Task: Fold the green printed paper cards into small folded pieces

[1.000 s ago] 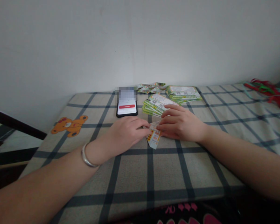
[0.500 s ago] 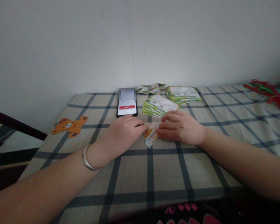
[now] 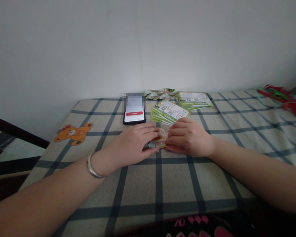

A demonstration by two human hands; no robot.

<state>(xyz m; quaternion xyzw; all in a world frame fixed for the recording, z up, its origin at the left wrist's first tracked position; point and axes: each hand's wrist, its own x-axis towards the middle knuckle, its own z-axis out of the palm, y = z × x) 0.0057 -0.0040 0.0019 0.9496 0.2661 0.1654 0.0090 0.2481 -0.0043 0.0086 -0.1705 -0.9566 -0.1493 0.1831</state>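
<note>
Between my two hands lies a small folded piece of printed paper (image 3: 160, 135), orange and white, low on the tablecloth. My left hand (image 3: 138, 140), with a silver bangle at its wrist, grips the paper's left side, fingers over the top and thumb at the near edge. On the right side, my right hand (image 3: 188, 136) pinches the paper with curled fingers; its fingertips are partly hidden. Just beyond the hands is a fanned stack of green-and-white printed sheets (image 3: 171, 111). A phone (image 3: 135, 113) with a lit screen lies past my left hand.
Against the wall sit several folded paper pieces (image 3: 160, 94) beside a second stack of printed sheets (image 3: 194, 99). A checked cloth (image 3: 138, 191) covers the table, with a bear picture (image 3: 74, 134) at left. Red and green fabric strips (image 3: 283, 98) lie at far right.
The paper has turned; its pointed near corner no longer sticks out toward me. My left hand has opened its thumb downward around the paper's near edge. My right hand stays at the right side.
</note>
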